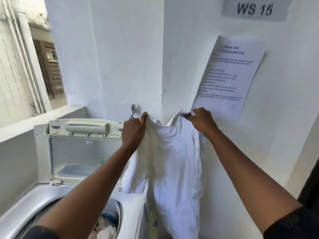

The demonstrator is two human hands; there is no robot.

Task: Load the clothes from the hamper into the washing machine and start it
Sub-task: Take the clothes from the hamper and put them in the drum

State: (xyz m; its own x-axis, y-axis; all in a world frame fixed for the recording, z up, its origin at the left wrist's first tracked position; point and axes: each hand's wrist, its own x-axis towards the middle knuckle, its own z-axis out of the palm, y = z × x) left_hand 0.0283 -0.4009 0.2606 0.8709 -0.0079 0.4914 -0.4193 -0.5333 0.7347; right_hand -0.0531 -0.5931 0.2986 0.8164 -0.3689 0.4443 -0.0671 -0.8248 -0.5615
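Up against the wall, just right of the open washing machine [133,213]: holding a white garment [169,152], perhaps a shirt, spread by its top edge, a sensible way to shake it loose before dropping it in. Pinching bunched cloth with curled fingers of left hand [133,131] and right hand [202,120]. Other clothes [107,229] already in drum.

Arms outstretched; left hand [132,131], right hand [202,120], fingers [144,116] tight on white garment [170,152].
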